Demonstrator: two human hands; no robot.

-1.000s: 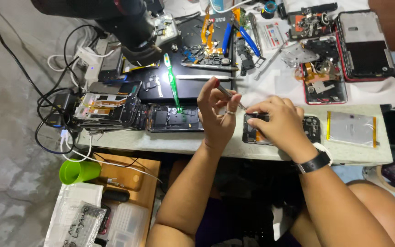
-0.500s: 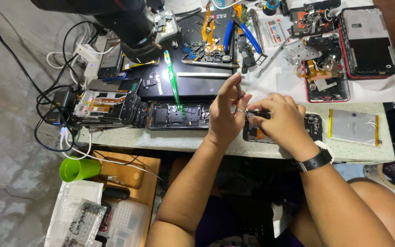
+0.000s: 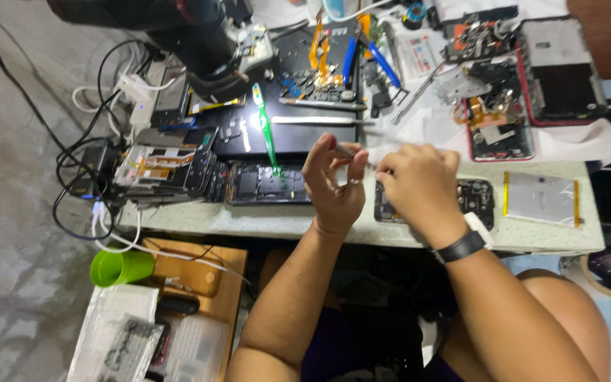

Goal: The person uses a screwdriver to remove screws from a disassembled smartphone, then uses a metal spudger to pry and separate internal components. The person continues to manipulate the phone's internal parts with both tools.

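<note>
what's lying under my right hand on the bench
An opened black phone body lies under the right hand; its right end shows, the rest is covered.

We see our left hand [image 3: 334, 185] and right hand [image 3: 419, 185] side by side above the pale stone-topped table [image 3: 334, 225]. A black opened phone [image 3: 476, 201] lies under the right hand, a flat silver battery [image 3: 540, 199] to its right, and a green toothbrush [image 3: 267, 131] to the left.
</note>
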